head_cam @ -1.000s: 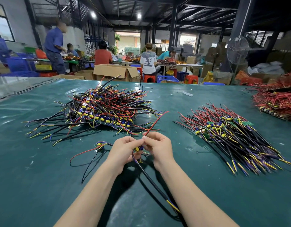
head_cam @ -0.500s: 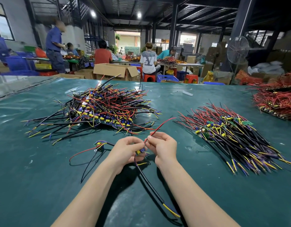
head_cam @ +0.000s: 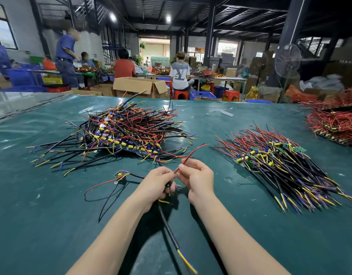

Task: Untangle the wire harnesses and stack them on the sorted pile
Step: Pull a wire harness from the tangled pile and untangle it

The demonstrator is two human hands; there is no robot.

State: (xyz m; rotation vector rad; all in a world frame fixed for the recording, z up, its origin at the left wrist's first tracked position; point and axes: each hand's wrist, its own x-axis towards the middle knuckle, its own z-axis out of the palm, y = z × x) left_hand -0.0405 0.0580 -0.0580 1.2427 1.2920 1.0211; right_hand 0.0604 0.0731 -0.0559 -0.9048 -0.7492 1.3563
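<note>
Red wire [head_cam: 191, 154] is pinched in your right hand [head_cam: 199, 181]. Your left hand [head_cam: 157, 184] fingers [head_cam: 167, 175] curl round the harness [head_cam: 168, 225], low over the desk [head_cam: 52, 215]. Untangling is in hand. Next, by my judgement, draw it free and lay it on the sorted pile [head_cam: 280, 167].

Glossy green table cover [head_cam: 52, 215]; cardboard box [head_cam: 139, 86].

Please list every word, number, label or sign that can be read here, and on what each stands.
No text reads with certainty.
White T-shirt of the seated person: large dark print, perhaps "Y", unsure.
Small white-green sign on the far wall: blurred.
Green circuit boards on the sorted pile of wire harnesses: marks too small.
</note>
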